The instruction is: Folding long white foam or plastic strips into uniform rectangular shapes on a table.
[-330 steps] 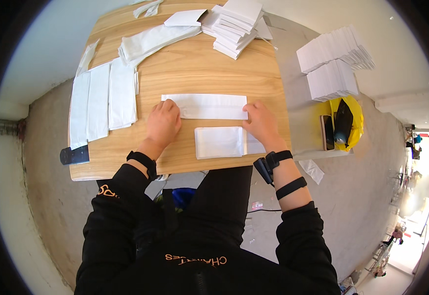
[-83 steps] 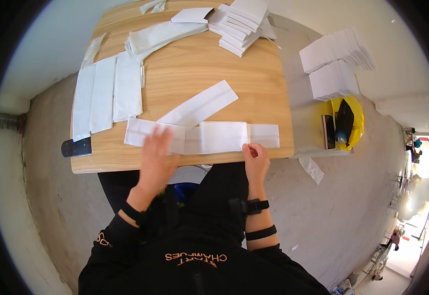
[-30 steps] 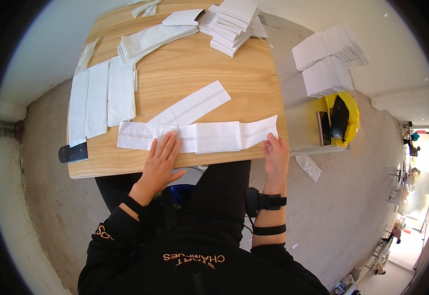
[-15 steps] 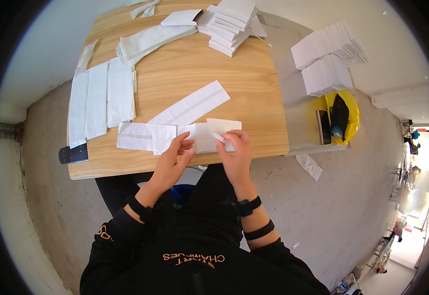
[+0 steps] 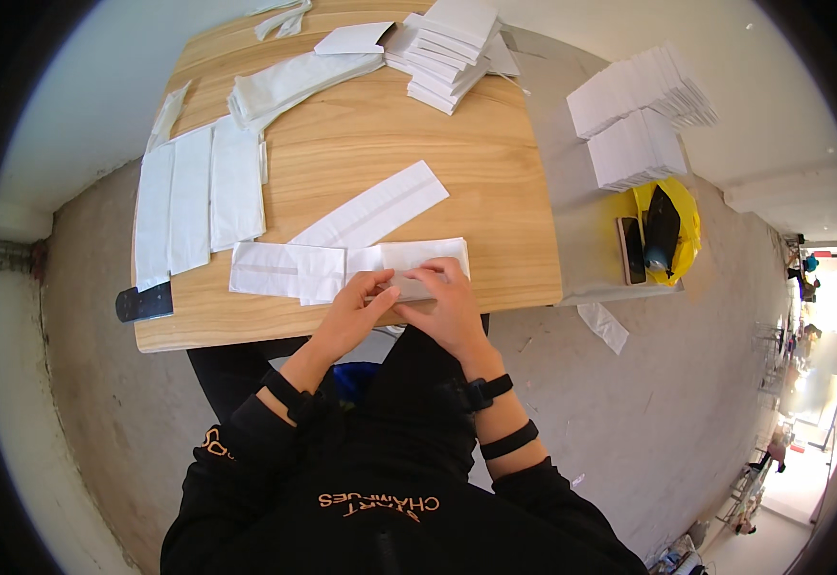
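Observation:
A white folded sheet point(image 5: 425, 252) lies at the near edge of the wooden table, in front of my body. My right hand point(image 5: 449, 314) is bent over it, with the fingers pressing on its upper face and the thumb near its front edge. At the sheet's left front corner, my left hand point(image 5: 349, 314) has its thumb and fingers drawn together on the edge. Just left of that hand, a white strip with a greyish band point(image 5: 265, 266) lies flat. Behind both, another banded white strip point(image 5: 375, 206) lies slanted. My fingers hide part of the folded sheet.
Flat white sleeves point(image 5: 191, 196) lie side by side at the table's left, above a dark flat object point(image 5: 143, 303). White packets point(image 5: 452, 43) are piled at the back. Rightward, a grey surface holds white stacks point(image 5: 637, 149), a phone point(image 5: 631, 251) and a yellow bag point(image 5: 691, 230).
My right hand has gone from pinching a raised flap to pressing down on the sheet, whose flap now lies flatter. My left hand has moved right, onto the sheet's edge.

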Demonstrator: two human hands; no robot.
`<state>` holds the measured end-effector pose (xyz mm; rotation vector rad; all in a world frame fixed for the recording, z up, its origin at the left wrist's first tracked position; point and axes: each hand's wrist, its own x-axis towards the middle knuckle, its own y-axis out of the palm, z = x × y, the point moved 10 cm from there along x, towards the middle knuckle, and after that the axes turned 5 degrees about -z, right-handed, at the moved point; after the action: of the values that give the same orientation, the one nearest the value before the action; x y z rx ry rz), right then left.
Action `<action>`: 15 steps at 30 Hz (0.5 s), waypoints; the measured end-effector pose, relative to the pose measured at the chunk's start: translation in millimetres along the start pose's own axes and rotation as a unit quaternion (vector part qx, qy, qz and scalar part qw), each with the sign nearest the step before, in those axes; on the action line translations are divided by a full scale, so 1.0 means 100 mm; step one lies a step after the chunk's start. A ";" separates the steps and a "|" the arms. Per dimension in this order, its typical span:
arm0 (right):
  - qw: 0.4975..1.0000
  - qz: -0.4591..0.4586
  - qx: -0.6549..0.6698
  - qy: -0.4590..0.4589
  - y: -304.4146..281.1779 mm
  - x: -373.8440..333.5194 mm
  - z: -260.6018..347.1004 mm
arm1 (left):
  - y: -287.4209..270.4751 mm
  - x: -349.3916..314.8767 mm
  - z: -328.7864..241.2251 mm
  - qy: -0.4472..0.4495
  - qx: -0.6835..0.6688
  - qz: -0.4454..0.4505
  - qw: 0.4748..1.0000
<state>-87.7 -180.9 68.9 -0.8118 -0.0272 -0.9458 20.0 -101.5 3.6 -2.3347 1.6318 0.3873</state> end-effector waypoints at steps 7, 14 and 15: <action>0.990 -0.061 -0.015 0.126 -0.28 -0.08 -0.53 | -0.04 0.03 -0.02 0.023 0.039 -0.023 0.999; 0.987 -0.053 -0.067 0.140 -0.26 -0.07 -0.60 | -0.17 -0.04 -0.12 0.055 0.068 -0.055 0.995; 0.987 -0.051 -0.066 0.139 -0.25 -0.06 -0.59 | -0.27 -0.07 -0.16 0.081 0.075 -0.077 0.991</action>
<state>-128.7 -221.6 40.1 -0.7991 0.2392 -1.1606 43.7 -92.1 22.8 -2.4087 1.4776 0.0413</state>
